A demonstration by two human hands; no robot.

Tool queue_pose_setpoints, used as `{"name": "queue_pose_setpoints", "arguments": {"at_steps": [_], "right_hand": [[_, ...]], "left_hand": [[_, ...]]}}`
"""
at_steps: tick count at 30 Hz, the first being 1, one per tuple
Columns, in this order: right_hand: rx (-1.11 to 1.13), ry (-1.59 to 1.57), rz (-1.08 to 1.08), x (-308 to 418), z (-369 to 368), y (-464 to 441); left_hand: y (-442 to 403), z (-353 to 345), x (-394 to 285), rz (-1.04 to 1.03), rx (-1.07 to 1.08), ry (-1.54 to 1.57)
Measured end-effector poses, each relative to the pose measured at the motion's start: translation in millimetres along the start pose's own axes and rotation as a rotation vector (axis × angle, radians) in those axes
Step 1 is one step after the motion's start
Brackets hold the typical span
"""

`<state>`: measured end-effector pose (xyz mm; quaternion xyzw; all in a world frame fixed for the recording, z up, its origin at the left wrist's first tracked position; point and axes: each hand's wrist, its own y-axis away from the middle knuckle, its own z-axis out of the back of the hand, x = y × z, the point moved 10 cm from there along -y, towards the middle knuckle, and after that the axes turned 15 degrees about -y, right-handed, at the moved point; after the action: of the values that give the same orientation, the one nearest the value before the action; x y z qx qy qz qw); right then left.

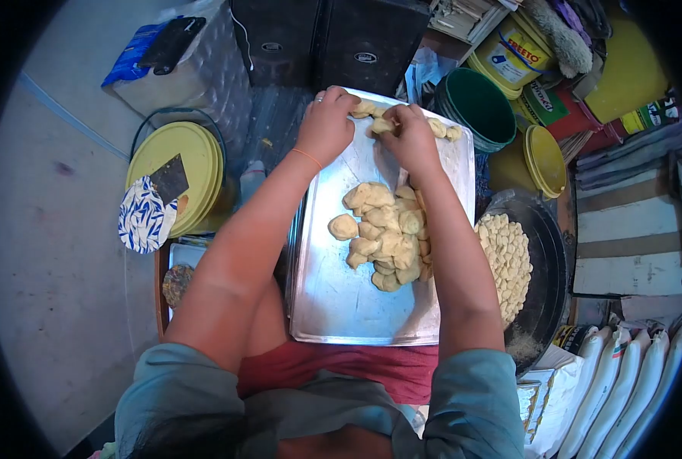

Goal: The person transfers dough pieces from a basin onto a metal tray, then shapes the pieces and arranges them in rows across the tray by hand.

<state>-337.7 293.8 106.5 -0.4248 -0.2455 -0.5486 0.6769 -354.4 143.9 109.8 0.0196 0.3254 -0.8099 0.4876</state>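
Left hand (330, 120): bent over the tray's far left corner, fingertips against a dough strip (362, 109); whether they grip it, I cannot tell.
Right hand (411, 136): at the far edge, fingers drawn in narrow beside a small dough piece (381, 125); a firm hold cannot be made out.
Dough along the far edge: the strip and small piece by the hands, with more lumps (442, 130) toward the far right corner. So close to the rim, a careless push could send one over.
Dough heap (383, 233): right of the tray's middle, pieces touching and overlapping. They may stick together if left pressed, and tear when parted.
Right forearm (463, 245): crosses the right edge close beside the heap; contact is unclear. A low sweep could drag pieces along.
Metal tray (337, 306): near edge above the lap, support underneath hidden. Leaning hard on the far edge could tip it, or a shifting knee could.
Black basin (551, 256): beyond the right edge, holding many small dough pieces (507, 260); an elbow swinging wide might knock it.
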Motion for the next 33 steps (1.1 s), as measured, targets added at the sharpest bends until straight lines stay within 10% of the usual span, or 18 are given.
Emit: {"name": "queue_pose_setpoints", "arguments": {"at_steps": [10,16,22,26,33], "right_hand": [[0.54,0.251,-0.337,-50,28,47],[-0.008,-0.238,-0.208,-55,32,16],[0.073,0.158,0.004,-16,46,29],[0.303,-0.048,-0.411,-49,37,63],[-0.047,-0.239,-0.139,-66,42,42]], "left_hand": [[9,-20,0,-0.088,0.187,0.06],[12,-5,-28,-0.201,0.132,-0.051],[12,-19,-48,-0.272,0.1,-0.197],[17,-34,-76,-0.428,0.18,-0.195],[11,-37,-87,-0.362,0.047,-0.051]]}}
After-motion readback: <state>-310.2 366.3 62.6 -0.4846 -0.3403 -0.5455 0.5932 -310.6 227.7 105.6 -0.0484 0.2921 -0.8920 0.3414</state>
